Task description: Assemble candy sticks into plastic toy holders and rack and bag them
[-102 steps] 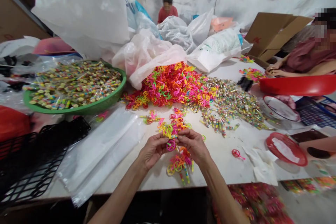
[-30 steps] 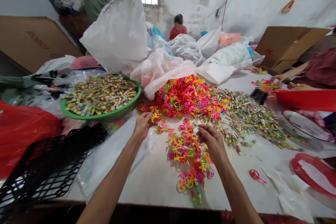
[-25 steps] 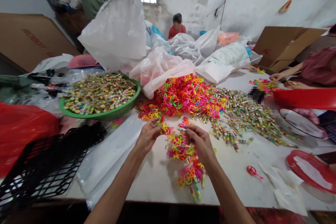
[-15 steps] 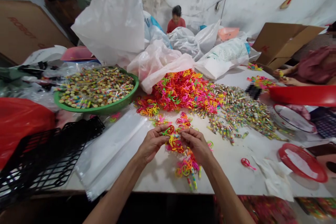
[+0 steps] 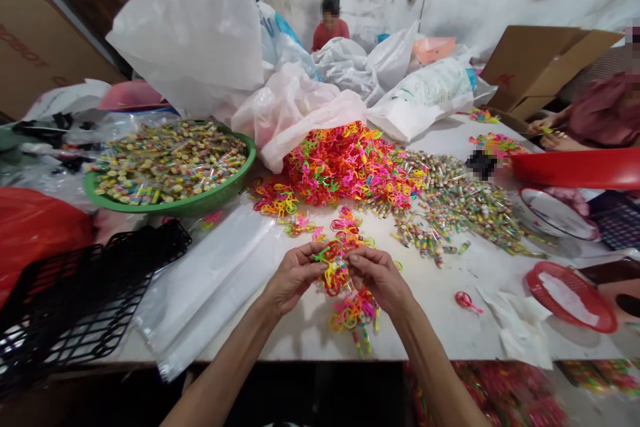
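1. Both hands are now brought together over the white table top (image 5: 440,330). A second ago they were spread apart, the left hand (image 5: 293,275) at the near edge of the big mound and the right hand (image 5: 381,277) out toward the tubes.
2. A small neon yellow-and-green plastic loop toy (image 5: 329,265) is pinched between the closed fingertips of both hands. Whether a tube is also held by the right hand cannot be told.
3. The toy is held just above the small heap of mixed neon loops (image 5: 350,310) lying directly before the person.
4. The large mound of pink, orange and yellow plastic loops (image 5: 350,163) and the scatter of small multicoloured candy tubes (image 5: 450,203) are left beyond the hands, untouched.
5. The reaching is judged to be over, and one piece is being worked close to the body.
6. A co-worker's hand (image 5: 537,125) is seen at the far right, well apart.
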The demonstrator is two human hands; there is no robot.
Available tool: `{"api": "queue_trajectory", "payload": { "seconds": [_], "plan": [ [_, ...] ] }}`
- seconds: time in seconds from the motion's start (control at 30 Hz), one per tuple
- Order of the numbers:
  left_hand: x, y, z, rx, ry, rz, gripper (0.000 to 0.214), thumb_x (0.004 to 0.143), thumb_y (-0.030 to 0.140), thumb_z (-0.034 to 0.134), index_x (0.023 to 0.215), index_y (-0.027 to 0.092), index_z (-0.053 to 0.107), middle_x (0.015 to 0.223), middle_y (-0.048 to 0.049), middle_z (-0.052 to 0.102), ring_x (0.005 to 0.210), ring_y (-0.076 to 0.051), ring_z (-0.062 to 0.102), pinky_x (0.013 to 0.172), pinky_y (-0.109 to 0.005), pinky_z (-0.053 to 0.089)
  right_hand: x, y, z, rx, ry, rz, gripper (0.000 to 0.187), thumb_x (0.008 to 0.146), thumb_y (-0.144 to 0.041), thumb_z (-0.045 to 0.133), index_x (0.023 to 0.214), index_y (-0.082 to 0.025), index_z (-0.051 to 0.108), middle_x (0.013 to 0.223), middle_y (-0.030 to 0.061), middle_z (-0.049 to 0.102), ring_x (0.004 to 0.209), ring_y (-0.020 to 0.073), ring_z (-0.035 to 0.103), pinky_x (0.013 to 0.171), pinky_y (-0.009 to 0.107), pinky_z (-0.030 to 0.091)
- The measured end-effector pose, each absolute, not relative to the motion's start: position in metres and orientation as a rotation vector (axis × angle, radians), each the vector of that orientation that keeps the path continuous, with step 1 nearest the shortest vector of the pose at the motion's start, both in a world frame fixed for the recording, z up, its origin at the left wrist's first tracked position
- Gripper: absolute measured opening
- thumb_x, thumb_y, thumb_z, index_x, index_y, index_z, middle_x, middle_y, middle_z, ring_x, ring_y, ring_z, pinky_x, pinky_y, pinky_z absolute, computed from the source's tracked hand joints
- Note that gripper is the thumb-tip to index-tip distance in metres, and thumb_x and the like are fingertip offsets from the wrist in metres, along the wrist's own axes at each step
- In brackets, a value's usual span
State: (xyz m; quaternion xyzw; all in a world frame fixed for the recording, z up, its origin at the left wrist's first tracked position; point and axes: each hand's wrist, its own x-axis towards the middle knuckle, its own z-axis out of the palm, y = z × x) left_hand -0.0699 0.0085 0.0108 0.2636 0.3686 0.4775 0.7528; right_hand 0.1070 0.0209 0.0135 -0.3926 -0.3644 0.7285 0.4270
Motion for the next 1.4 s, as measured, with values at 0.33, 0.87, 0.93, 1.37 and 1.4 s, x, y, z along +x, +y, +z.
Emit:
{"api": "queue_trajectory", "payload": {
  "seconds": [0.33,0.87,0.93,1.37,1.4],
  "plan": [
    [-0.051,0.005,0.004,0.865,1.137,1.161,0.031,0.053,0.014,0.072,0.083,0.015,0.068,0.075,-0.0023,0.068,0.067,-0.013,0.059,0.064,-0.025,0.046,0.115,0.0,0.018,-1.244,-1.211,1.389,0.018,0.067,-0.032,0.069,0.077,-0.018,0.071,0.05,-0.0002,0.061,0.045,0.0128,0.057,0.046,0.024,0.046],
    [-0.06,0.017,0.003,0.665,0.936,1.001,0.039,0.05,0.016,0.077,0.088,0.014,0.069,0.07,-0.004,0.069,0.063,-0.013,0.059,0.061,-0.025,0.046,0.116,0.014,0.002,-1.126,-0.991,1.683,0.02,0.066,-0.033,0.071,0.077,-0.016,0.071,0.054,0.0007,0.062,0.042,0.0117,0.056,0.044,0.024,0.044],
    [-0.06,0.015,-0.001,0.712,1.028,1.029,0.037,0.049,0.016,0.077,0.085,0.014,0.069,0.068,-0.0031,0.068,0.06,-0.013,0.058,0.059,-0.025,0.046,0.113,0.008,0.002,-1.185,-1.077,1.613,0.02,0.068,-0.034,0.069,0.075,-0.016,0.07,0.052,0.0006,0.061,0.042,0.0128,0.056,0.045,0.025,0.045],
    [-0.091,0.074,-0.019,1.911,1.663,1.089,0.034,0.078,0.029,0.05,0.11,0.021,0.059,0.113,-0.0077,0.057,0.102,-0.023,0.052,0.091,-0.036,0.039,0.181,0.075,-0.003,-2.032,-1.912,0.254,0.028,0.084,-0.027,0.047,0.107,-0.018,0.061,0.108,0.009,0.058,0.08,0.0154,0.059,0.074,0.026,0.042],
    [-0.099,0.086,-0.023,1.982,1.831,1.025,0.034,0.078,0.027,0.047,0.11,0.02,0.058,0.114,-0.0093,0.056,0.106,-0.025,0.05,0.092,-0.038,0.037,0.191,0.082,-0.008,-2.191,-1.99,0.197,0.026,0.083,-0.022,0.046,0.103,-0.018,0.062,0.106,0.0093,0.059,0.087,0.0175,0.058,0.076,0.026,0.041]
  ]
}}
